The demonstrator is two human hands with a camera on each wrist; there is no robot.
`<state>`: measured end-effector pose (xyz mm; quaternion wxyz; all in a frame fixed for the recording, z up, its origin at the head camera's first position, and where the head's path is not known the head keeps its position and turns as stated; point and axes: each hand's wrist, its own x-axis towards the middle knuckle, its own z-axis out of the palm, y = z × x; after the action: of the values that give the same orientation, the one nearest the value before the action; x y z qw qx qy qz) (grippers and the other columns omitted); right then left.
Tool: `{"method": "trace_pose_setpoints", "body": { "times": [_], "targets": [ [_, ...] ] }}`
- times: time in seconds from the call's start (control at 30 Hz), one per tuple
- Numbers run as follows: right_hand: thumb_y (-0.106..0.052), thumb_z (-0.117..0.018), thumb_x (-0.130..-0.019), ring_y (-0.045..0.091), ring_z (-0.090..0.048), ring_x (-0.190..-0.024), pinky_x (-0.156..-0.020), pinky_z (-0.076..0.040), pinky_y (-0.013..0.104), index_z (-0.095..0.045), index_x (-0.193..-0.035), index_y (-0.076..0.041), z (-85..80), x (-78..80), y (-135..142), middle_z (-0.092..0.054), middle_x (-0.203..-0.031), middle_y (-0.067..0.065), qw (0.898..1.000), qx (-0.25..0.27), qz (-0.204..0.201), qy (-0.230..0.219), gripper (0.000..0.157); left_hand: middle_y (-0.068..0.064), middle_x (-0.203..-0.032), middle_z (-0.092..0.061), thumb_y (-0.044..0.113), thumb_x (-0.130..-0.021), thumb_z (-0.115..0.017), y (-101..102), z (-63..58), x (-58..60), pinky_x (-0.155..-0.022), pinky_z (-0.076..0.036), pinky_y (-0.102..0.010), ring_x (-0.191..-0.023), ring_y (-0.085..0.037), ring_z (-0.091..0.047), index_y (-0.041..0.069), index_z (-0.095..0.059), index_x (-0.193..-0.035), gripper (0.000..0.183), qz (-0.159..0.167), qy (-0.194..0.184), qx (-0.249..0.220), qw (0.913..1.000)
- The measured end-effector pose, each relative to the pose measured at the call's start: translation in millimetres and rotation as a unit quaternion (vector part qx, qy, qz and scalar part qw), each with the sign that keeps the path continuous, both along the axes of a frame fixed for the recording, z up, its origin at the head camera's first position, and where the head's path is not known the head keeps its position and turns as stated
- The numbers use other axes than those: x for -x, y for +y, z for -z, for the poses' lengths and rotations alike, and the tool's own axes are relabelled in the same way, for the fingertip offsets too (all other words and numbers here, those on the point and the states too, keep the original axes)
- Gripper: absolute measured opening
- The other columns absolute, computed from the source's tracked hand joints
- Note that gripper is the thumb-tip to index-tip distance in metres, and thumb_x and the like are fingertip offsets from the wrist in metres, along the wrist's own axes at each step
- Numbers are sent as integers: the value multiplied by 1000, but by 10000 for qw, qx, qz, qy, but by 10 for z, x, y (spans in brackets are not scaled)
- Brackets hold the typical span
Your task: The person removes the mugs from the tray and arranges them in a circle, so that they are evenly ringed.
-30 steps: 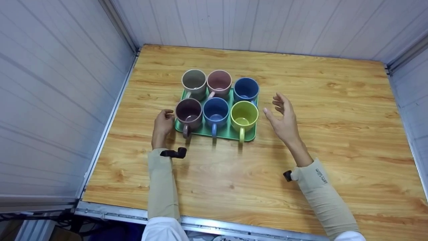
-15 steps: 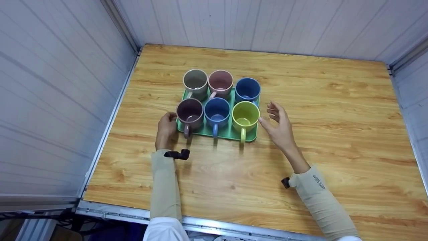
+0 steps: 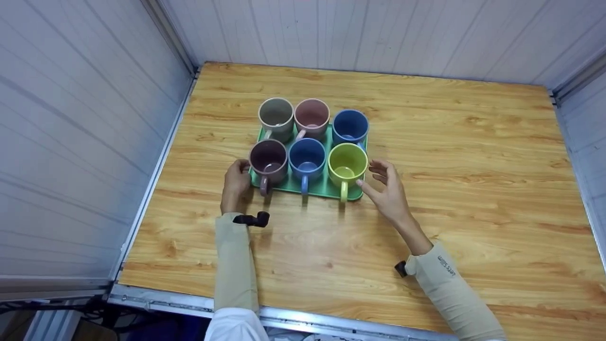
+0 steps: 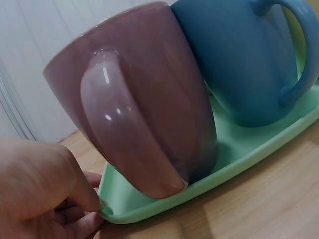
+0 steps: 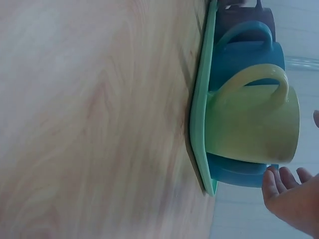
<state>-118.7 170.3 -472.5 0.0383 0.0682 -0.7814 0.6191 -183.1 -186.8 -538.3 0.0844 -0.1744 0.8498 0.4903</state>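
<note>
A green tray [image 3: 323, 187] carries several mugs in two rows. In front stand a dark purple mug [image 3: 268, 161], a blue mug [image 3: 307, 160] and a yellow mug [image 3: 348, 166]. Behind them are a grey mug [image 3: 276, 118], a pink mug [image 3: 312, 117] and another blue mug [image 3: 350, 128]. My left hand [image 3: 236, 182] pinches the tray's left front corner, thumb over the rim, as the left wrist view shows. Beside the yellow mug, my right hand [image 3: 386, 194] has its fingers loosely bent and holds nothing; whether it touches the tray is unclear.
The wooden table [image 3: 473, 189] extends around the tray, with a metal front edge [image 3: 156, 297]. White panel walls [image 3: 360, 38] rise at the back and both sides. Each wrist wears a small black camera [image 3: 253, 219].
My right hand has moved left and toward the front, closer to the yellow mug and the tray's right edge. My left hand has shifted slightly right onto the tray corner. The mugs stay in place.
</note>
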Motion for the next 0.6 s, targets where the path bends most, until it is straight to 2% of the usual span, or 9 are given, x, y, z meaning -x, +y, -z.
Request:
{"method": "trace_pose_setpoints", "body": {
  "times": [0.27, 0.4, 0.5, 0.6],
  "targets": [
    [-3, -71, -83, 43, -46, -120, -104, -36, 53, -41, -129, 12, 64, -65, -22, -47, -128, 29, 9999, 72, -88, -118, 58, -16, -120, -55, 2, -94, -38, -2, 10, -17, -98, -40, -34, -110, -24, -49, -1, -52, -126, 35, -128, -102, -200, 9997],
    [-4, -71, -83, 43, -47, -120, -104, -36, 53, -42, -128, 12, 83, -93, -22, -49, -126, 28, 9997, 134, -86, -188, 56, -15, -120, -54, 0, -94, -39, 4, -1, -15, -98, -41, -34, -110, -24, -49, 0, -52, -126, 35, -255, -196, -558, 9979],
    [-4, -71, -83, 42, -47, -119, -103, -36, 53, -42, -127, 12, 94, -124, -30, -49, -125, 27, 9995, 165, -125, -229, 55, -15, -121, -55, 3, -95, -39, -1, -5, -8, -99, -41, -36, -111, -25, -50, 0, -52, -126, 34, -159, -172, -405, 9989],
    [-4, -71, -83, 41, -48, -118, -103, -36, 55, -42, -127, 13, 112, -153, -42, -49, -125, 28, 9995, 158, -149, -212, 55, -16, -123, -56, 7, -98, -37, -11, -2, -7, -101, -40, -38, -114, -27, -51, 0, -52, -128, 34, 50, -115, -57, 9999]
  ]
}}
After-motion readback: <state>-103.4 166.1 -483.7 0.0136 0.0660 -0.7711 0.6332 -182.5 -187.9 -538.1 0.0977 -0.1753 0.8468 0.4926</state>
